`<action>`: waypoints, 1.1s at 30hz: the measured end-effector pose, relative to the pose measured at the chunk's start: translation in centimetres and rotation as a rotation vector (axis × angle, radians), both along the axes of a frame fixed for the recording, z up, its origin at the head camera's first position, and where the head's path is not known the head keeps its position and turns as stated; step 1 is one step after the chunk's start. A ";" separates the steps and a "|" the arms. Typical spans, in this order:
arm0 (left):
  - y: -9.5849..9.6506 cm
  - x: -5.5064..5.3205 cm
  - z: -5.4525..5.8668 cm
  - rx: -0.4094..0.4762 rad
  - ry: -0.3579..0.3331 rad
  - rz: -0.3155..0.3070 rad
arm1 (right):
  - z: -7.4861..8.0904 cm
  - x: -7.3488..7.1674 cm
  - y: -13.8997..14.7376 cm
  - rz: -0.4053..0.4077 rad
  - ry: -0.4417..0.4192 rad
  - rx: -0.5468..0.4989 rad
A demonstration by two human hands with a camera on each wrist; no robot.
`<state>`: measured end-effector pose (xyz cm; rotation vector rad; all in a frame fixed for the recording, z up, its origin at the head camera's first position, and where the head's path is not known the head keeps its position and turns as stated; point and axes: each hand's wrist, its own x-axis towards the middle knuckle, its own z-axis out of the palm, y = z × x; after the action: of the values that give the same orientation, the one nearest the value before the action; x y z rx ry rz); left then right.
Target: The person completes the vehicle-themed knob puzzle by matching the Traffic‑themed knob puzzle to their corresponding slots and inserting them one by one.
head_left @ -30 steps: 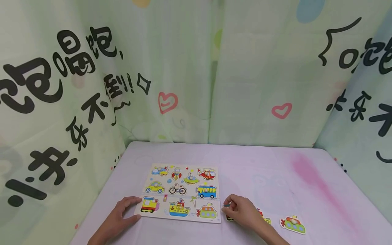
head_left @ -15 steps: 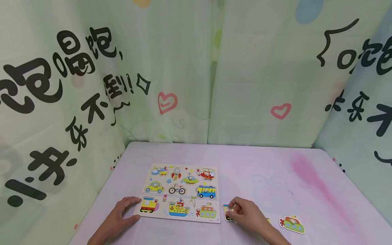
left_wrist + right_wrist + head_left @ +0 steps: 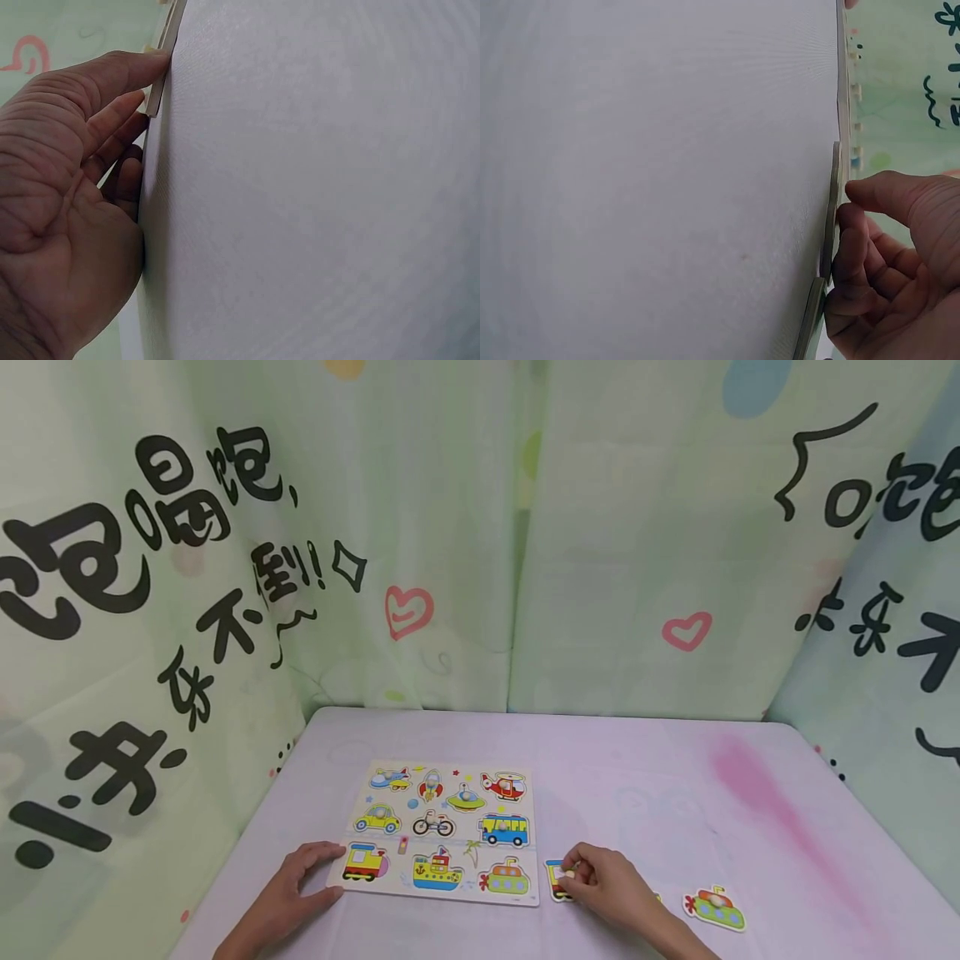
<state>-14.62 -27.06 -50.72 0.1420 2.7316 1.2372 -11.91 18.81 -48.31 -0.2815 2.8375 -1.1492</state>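
Observation:
My left hand (image 3: 292,889) rests at the left edge of a vehicle puzzle board (image 3: 468,899). Its fairly straight thumb and fingers touch the board's near left corner, also seen edge-on in the left wrist view as a thin board (image 3: 166,67). Just right of the board, my right hand (image 3: 603,885) pinches the small knob of a train puzzle piece (image 3: 555,883) between thumb and forefinger. The piece lies partly under the fingertips, its right part hidden. In the right wrist view the train piece (image 3: 832,217) appears as a thin slab beside the fingers.
A green submarine piece (image 3: 716,910) lies right of my right hand. Another piece (image 3: 808,322) lies behind the train piece, mostly hidden by the hand in the head view. The pale tablecloth (image 3: 637,793) has a pink stain, and printed curtains (image 3: 615,568) enclose the table.
My right hand has shifted slightly right and lower, and more of the train piece shows beside its fingers. The left hand and the board stay in place.

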 end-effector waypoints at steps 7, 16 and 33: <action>0.0 -0.1 0.0 -0.007 0.000 0.000 | -0.2 -0.2 0.0 -0.011 0.006 0.008; -0.1 0.0 -0.1 0.008 -0.007 0.001 | -0.2 0.2 -0.5 -0.064 -0.026 -0.071; 0.0 -0.2 -0.1 0.000 -0.026 0.008 | 0.0 0.3 -4.0 0.073 -0.058 -0.246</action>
<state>-14.81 -27.05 -50.78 0.1146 2.7127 1.2319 -11.60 14.80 -48.34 -0.3556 2.6130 -1.4659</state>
